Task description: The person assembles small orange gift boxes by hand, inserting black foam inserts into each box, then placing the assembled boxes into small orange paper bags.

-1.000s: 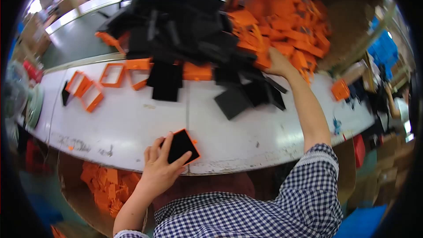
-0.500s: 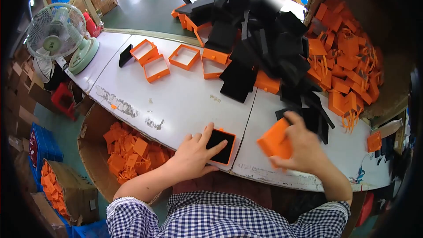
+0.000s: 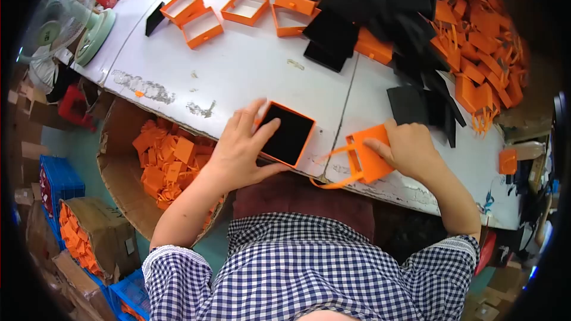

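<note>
At the front edge of the table, an orange box tray (image 3: 305, 150) with a black pad (image 3: 289, 132) inside is gripped by my left hand (image 3: 239, 150). One finger rests over the pad, and the thumb runs along the lower side. To the right, my right hand (image 3: 411, 147) is closed around an orange box sleeve (image 3: 376, 157). Its open end faces the tray, and an orange ribbon (image 3: 336, 185) loops from it to the left. The tray and the sleeve are apart.
Several orange trays (image 3: 202, 27) lie at the back, beside a heap of black pads (image 3: 380, 9). Orange boxes with ribbons (image 3: 485, 53) fill a carton at right. Another carton (image 3: 113, 142) of orange pieces stands below the table's left edge. A fan (image 3: 95, 35) is at far left.
My view has tipped downward. The right hand has brought the sleeve closer to the tray and turned it, so its open end and ribbon now show. The left hand has tilted the tray.
</note>
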`<state>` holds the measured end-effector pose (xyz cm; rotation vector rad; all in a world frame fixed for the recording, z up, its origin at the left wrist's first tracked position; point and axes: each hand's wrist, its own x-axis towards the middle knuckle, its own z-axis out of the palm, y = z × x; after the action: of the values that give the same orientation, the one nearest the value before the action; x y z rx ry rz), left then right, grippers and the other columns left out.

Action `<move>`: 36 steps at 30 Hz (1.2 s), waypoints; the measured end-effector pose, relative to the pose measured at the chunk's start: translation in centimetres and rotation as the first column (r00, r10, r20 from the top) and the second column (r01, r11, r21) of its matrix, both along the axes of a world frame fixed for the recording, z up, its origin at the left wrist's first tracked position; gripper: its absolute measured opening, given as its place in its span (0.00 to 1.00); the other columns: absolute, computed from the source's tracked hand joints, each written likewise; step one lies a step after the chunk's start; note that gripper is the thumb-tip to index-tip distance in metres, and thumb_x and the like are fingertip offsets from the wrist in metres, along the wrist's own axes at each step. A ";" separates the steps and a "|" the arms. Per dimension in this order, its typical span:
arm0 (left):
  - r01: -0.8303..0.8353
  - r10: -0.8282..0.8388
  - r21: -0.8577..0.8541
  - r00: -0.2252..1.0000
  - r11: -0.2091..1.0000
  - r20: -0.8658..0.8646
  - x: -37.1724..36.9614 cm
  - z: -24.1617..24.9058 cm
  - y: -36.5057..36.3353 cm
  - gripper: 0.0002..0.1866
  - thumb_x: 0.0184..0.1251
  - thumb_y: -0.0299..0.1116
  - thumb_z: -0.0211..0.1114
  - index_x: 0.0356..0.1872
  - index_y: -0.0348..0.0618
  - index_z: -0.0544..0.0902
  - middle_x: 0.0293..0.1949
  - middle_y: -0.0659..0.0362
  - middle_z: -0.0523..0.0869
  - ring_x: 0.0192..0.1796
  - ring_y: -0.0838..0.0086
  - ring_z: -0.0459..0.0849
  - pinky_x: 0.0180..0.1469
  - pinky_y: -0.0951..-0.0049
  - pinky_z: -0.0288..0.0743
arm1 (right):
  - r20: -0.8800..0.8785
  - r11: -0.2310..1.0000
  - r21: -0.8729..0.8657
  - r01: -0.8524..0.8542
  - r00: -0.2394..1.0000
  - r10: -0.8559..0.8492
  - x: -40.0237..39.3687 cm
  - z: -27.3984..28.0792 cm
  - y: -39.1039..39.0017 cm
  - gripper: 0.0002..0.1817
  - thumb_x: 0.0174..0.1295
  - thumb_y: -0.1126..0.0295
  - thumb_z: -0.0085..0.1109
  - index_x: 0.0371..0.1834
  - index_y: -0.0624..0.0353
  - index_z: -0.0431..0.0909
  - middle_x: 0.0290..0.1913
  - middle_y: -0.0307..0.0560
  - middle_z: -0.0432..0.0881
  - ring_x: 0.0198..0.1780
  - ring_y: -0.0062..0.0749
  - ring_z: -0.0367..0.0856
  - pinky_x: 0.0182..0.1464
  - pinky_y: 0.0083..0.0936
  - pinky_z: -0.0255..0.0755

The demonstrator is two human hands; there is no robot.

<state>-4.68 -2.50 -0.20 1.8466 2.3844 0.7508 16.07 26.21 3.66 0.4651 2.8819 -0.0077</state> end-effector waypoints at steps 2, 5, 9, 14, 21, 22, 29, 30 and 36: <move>0.065 -0.072 0.089 0.995 0.994 0.071 -0.5 -0.5 0.3 0.37 0.51 0.44 0.85 0.57 0.34 0.78 0.69 0.41 0.72 0.72 0.42 0.72 0.72 0.49 0.70 | 0.176 0.995 -0.006 0.100 0.980 -0.098 -0.7 3.1 -0.7 0.29 0.63 0.43 0.68 0.41 0.63 0.78 0.33 0.59 0.87 0.37 0.57 0.87 0.41 0.46 0.78; 0.032 -0.047 0.090 0.984 0.995 0.169 -1.4 -2.3 -0.9 0.41 0.43 0.40 0.87 0.59 0.40 0.75 0.68 0.43 0.72 0.70 0.44 0.72 0.70 0.51 0.73 | -0.547 0.916 -0.122 -0.382 0.796 0.259 -0.2 4.1 -1.8 0.21 0.60 0.56 0.72 0.44 0.63 0.80 0.52 0.61 0.86 0.54 0.56 0.84 0.57 0.45 0.77; 0.008 -0.028 0.162 0.992 0.987 0.121 -1.3 -2.6 -0.6 0.39 0.45 0.44 0.86 0.58 0.39 0.76 0.63 0.45 0.75 0.65 0.46 0.75 0.67 0.51 0.73 | -0.379 0.875 -0.054 -0.480 0.821 0.427 -1.8 -1.0 -3.4 0.17 0.55 0.70 0.70 0.47 0.62 0.79 0.62 0.58 0.81 0.63 0.53 0.79 0.67 0.46 0.69; 0.000 -0.016 0.153 0.995 0.988 0.100 -1.2 -2.8 -0.7 0.40 0.45 0.45 0.85 0.59 0.42 0.77 0.64 0.45 0.74 0.65 0.47 0.74 0.66 0.51 0.72 | -0.470 0.726 -0.632 -0.270 0.879 -0.082 -3.6 -1.9 -3.6 0.11 0.59 0.76 0.65 0.44 0.61 0.79 0.60 0.55 0.83 0.64 0.45 0.80 0.72 0.48 0.66; 0.000 -0.011 0.143 0.997 0.990 0.078 -1.3 -2.9 -0.5 0.40 0.45 0.46 0.85 0.60 0.43 0.76 0.64 0.46 0.74 0.65 0.47 0.74 0.66 0.52 0.71 | -0.573 0.650 -0.572 -0.500 0.811 0.120 -0.6 1.9 1.2 0.08 0.60 0.73 0.69 0.37 0.61 0.78 0.60 0.58 0.83 0.74 0.53 0.73 0.80 0.54 0.59; 0.000 -0.011 0.142 0.997 0.990 0.076 -1.3 -2.9 -0.5 0.40 0.45 0.46 0.85 0.60 0.42 0.76 0.64 0.46 0.74 0.65 0.47 0.74 0.66 0.52 0.71 | -0.513 0.712 -0.490 -0.503 0.827 0.231 0.4 2.4 1.7 0.16 0.55 0.67 0.76 0.36 0.61 0.76 0.65 0.62 0.79 0.77 0.62 0.67 0.79 0.56 0.59; -0.133 -0.126 0.346 0.763 0.929 0.634 -1.5 -3.0 -0.8 0.48 0.40 0.40 0.88 0.66 0.43 0.72 0.65 0.47 0.75 0.68 0.56 0.74 0.70 0.57 0.71 | -0.328 0.899 -0.173 -0.401 0.885 0.332 2.3 0.5 2.4 0.31 0.42 0.55 0.88 0.31 0.59 0.70 0.72 0.65 0.70 0.73 0.64 0.69 0.72 0.52 0.67; -0.143 -0.181 0.387 0.706 0.911 0.685 -1.3 -2.2 -1.2 0.54 0.38 0.39 0.91 0.70 0.42 0.69 0.65 0.46 0.75 0.70 0.57 0.75 0.71 0.59 0.71 | -0.358 0.863 -0.337 -0.376 0.899 0.252 2.1 1.0 2.0 0.31 0.41 0.56 0.88 0.31 0.58 0.70 0.71 0.65 0.70 0.71 0.62 0.71 0.69 0.50 0.69; 0.173 -0.260 0.228 0.860 0.958 0.439 2.5 4.2 1.1 0.57 0.41 0.46 0.91 0.72 0.38 0.67 0.62 0.43 0.79 0.65 0.49 0.80 0.69 0.55 0.74 | -0.453 0.717 -0.526 -0.458 0.864 0.220 0.3 2.7 0.5 0.33 0.38 0.59 0.91 0.30 0.57 0.68 0.69 0.64 0.72 0.66 0.57 0.76 0.61 0.41 0.76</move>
<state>-2.14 -1.43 3.98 1.7034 1.8259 1.2536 16.38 26.71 6.41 -0.2421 3.0033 -1.0576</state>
